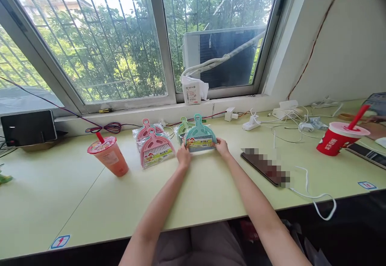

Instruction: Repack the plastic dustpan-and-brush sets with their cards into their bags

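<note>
Both hands reach forward to a teal dustpan-and-brush set point(199, 132) in clear wrapping, upright near the back of the table. My left hand point(183, 156) grips its lower left edge, fingers closed. At its right edge is my right hand point(222, 147), closed on the rim. A green set point(182, 126) stands right behind it, partly hidden. To the left, a wrapped pink set point(157, 147) leans in front of another pink set point(146, 127).
An orange drink cup point(113, 159) stands left and a red cup point(333, 141) right. A phone point(262, 167) with a white cable point(321, 197) lies right of my forearm. A tablet point(28, 128), power strips point(251, 123) and a tissue pack point(191, 91) line the window side. Another person's hand shows far right.
</note>
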Tool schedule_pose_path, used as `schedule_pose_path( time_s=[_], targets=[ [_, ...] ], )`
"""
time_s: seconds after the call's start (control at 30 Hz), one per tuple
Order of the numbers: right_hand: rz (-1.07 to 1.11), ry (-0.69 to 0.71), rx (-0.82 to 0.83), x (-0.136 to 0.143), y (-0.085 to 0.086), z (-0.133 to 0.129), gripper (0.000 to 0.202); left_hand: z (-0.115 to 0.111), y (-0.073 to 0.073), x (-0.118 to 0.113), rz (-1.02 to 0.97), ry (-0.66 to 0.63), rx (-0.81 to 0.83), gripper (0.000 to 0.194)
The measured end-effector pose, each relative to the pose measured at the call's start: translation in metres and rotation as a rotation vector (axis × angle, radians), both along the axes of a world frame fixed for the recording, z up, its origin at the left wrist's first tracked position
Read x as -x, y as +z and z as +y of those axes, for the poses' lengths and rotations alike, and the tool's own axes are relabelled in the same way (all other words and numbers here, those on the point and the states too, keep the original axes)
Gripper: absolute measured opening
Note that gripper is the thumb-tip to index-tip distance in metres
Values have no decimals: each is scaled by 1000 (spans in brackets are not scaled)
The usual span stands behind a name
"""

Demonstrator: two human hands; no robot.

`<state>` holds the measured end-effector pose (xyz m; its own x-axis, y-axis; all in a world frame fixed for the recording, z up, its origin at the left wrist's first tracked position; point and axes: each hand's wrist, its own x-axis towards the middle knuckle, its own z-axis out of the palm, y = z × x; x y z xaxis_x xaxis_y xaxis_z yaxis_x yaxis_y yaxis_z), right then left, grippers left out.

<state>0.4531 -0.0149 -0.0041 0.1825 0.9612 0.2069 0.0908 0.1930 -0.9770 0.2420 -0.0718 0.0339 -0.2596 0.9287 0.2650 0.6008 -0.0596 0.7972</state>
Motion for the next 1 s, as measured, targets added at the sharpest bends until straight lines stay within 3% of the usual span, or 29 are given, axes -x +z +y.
schedule_pose_path(
  time_s=[0.13,0.27,0.4,0.57,0.63,0.8,1.0],
  targets=[
    [102,89,6,-39,0,-5,42,-25,-7,-26,251,-159,-83,26],
    [50,133,75,-56,-4,-9,43,-32,-8,-35,346,-143,58,29],
    [-64,100,74,-28,-12,4,34,-14,-16,-10,376,-70,53,29],
    [-311,-259,-92,13,-21,35,24,22,-21,9,254,37,33,24],
    [-357,-325,-138,23,-21,48,22,37,-20,11,154,72,70,26],
    [-539,-281,-125,45,-10,69,22,64,-19,16,-79,197,-7,42],
    [-956,-182,-8,70,1,64,41,79,-25,21,-164,252,-75,48]
  ],
)
